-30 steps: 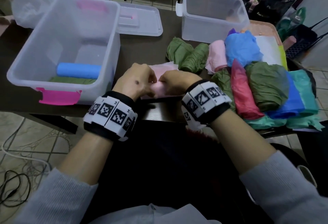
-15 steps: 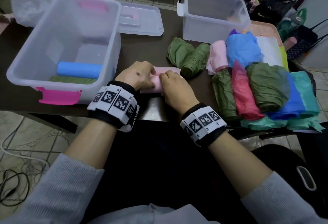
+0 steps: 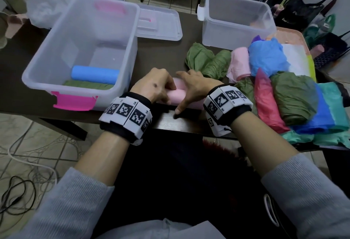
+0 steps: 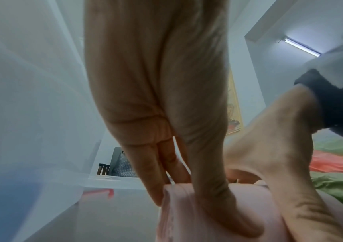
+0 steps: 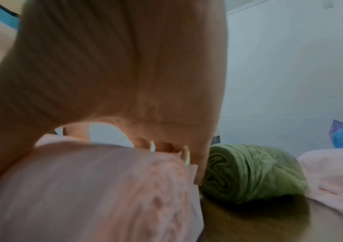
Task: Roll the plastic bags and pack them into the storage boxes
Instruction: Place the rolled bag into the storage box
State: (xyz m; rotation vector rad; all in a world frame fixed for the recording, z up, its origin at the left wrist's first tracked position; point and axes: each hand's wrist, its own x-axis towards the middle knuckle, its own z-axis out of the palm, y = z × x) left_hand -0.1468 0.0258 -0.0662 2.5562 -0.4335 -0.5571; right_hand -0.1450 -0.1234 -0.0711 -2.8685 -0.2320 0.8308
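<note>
A pink plastic bag [image 3: 177,94], rolled into a thick tube, lies crosswise near the table's front edge. My left hand [image 3: 161,91] grips its left end, fingers over the far side and thumb on the near side [image 4: 176,180]. My right hand [image 3: 186,91] curls over the right part of the roll [image 5: 94,188], its thumb reaching down to the tabletop. The large clear storage box [image 3: 130,53] with pink latches stands just to the left and holds a blue roll [image 3: 94,75] on a green roll [image 3: 89,85]. A smaller clear box [image 3: 236,36] stands at the back right.
Two green rolled bags [image 3: 208,62] lie right behind my hands. To the right is a heap of loose bags: pink [image 3: 239,62], blue [image 3: 267,58], red [image 3: 265,94], green [image 3: 295,96], teal [image 3: 337,106]. A clear lid [image 3: 159,22] lies behind the large box. Cables run across the floor [image 3: 28,163].
The flat pink sheet that stuck out beyond my hands has been wound into the roll. Both hands stay on it; my right thumb has come down onto the table.
</note>
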